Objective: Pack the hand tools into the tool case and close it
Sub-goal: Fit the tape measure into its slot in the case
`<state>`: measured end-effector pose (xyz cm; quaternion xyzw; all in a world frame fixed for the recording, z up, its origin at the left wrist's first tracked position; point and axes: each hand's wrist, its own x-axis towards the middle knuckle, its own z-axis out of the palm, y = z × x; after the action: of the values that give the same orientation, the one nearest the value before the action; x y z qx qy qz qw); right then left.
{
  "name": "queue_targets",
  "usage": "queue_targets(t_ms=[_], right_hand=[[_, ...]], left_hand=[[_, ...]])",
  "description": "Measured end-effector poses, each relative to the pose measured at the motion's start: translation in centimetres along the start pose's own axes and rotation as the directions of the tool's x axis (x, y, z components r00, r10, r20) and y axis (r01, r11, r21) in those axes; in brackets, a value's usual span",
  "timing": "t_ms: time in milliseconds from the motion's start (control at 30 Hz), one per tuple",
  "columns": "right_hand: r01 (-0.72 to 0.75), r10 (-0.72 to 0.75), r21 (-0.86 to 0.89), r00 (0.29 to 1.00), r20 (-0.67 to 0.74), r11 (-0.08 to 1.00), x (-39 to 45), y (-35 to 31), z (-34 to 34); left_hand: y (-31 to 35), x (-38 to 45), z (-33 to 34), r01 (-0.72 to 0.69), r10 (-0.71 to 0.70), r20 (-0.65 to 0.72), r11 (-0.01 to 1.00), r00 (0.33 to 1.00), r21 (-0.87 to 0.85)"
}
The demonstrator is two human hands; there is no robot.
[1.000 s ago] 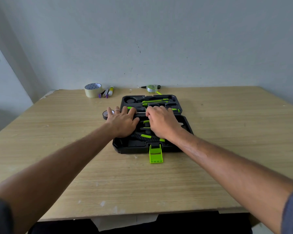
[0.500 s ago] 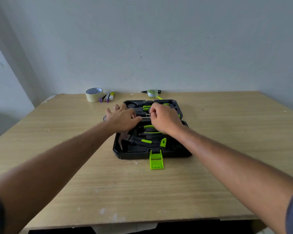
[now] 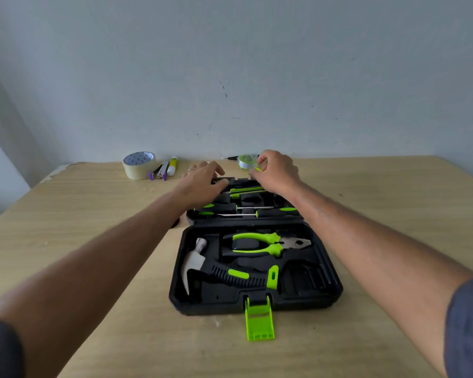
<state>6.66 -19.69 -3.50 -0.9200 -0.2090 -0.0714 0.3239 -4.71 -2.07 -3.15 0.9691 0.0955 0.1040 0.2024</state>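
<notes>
The black tool case (image 3: 257,306) lies open flat on the wooden table, its green latch (image 3: 259,320) flipped toward me. In the near half sit a hammer (image 3: 230,275) and green-handled pliers (image 3: 257,242). Several screwdrivers (image 3: 221,207) are seated in the far half, the lid (image 3: 246,221). My left hand (image 3: 202,184) has its fingers curled over the lid's far left edge. Curled at the lid's far right edge is my right hand (image 3: 277,170). Its fingertips are hidden behind the hand.
A green tape measure (image 3: 245,161) lies just behind the case, near my right fingers. A roll of masking tape (image 3: 139,165), a glue stick (image 3: 172,165) and a small purple-tipped item (image 3: 159,173) sit at the back left by the wall.
Both hands have moved away from the tools in the middle of the case to the lid's far edge. The hammer and pliers are now uncovered.
</notes>
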Motion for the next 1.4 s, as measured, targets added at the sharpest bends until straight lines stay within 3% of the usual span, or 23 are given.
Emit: queue_targets(t_ms=[100, 267, 400, 567, 700, 800, 867, 1000, 1133, 1233, 1300, 1400], right_hand=[[-0.029, 0.031, -0.071, 0.999, 0.026, 0.997, 2.9, 0.0, 1.4], [-0.072, 0.123, -0.223, 0.967, 0.224, 0.972, 6.3, -0.7, 3.6], [-0.071, 0.112, -0.252, 0.982, 0.15, 0.965, 7.6, -0.7, 5.3], [-0.052, 0.063, -0.124, 0.994, 0.088, 0.991, 7.9, -0.4, 5.1], [0.029, -0.032, 0.133, 0.999, 0.022, 0.991, 6.6, -0.5, 3.8], [0.133, -0.147, 0.344, 0.989, 0.015, 0.929, 5.3, -1.2, 2.2], [0.164, -0.192, 0.413, 0.981, 0.027, 0.896, 4.2, -1.7, 1.3], [0.189, -0.217, 0.465, 0.976, 0.007, 0.865, 1.7, -2.3, -0.2], [-0.025, -0.09, 0.687, 0.987, 0.131, 0.727, -1.3, -3.0, -2.3], [-0.209, -0.048, 0.841, 0.962, 0.268, 0.499, -3.0, -3.2, -3.8], [-0.293, -0.054, 0.87, 0.939, 0.341, 0.397, -4.2, -2.9, -5.0], [-0.38, -0.065, 0.855, 0.902, 0.428, 0.353, -5.7, -2.1, -6.9]], left_hand=[[-0.8, 2.0, 0.7, -0.009, 0.009, 0.006, 0.999, 1.0, 0.047], [-1.5, 4.4, 2.2, -0.026, 0.026, 0.003, 0.998, 1.0, 0.061], [-1.5, 4.7, 3.0, -0.032, 0.03, 0.04, 0.998, 0.999, 0.055], [-1.7, 4.8, 3.2, -0.049, 0.049, 0.008, 0.998, 0.999, 0.049], [-1.7, 4.7, 3.0, -0.064, 0.062, -0.073, 0.998, 0.995, -0.016], [-1.2, 4.3, 2.5, -0.092, 0.079, -0.177, 0.994, 0.981, -0.064], [-0.3, 3.7, 1.8, -0.088, 0.047, -0.201, 0.976, 0.978, -0.202], [2.1, 2.0, 0.2, -0.042, -0.01, -0.092, 0.833, 0.996, -0.552], [3.7, 0.1, -0.6, -0.076, 0.046, -0.065, 0.779, 0.997, -0.622], [4.7, -1.0, -0.9, -0.099, 0.068, -0.074, 0.791, 0.995, -0.604], [5.6, -1.8, -1.1, -0.088, 0.036, -0.094, 0.777, 0.995, -0.623], [6.6, -2.6, -1.7, -0.125, 0.071, -0.117, 0.823, 0.991, -0.554]])
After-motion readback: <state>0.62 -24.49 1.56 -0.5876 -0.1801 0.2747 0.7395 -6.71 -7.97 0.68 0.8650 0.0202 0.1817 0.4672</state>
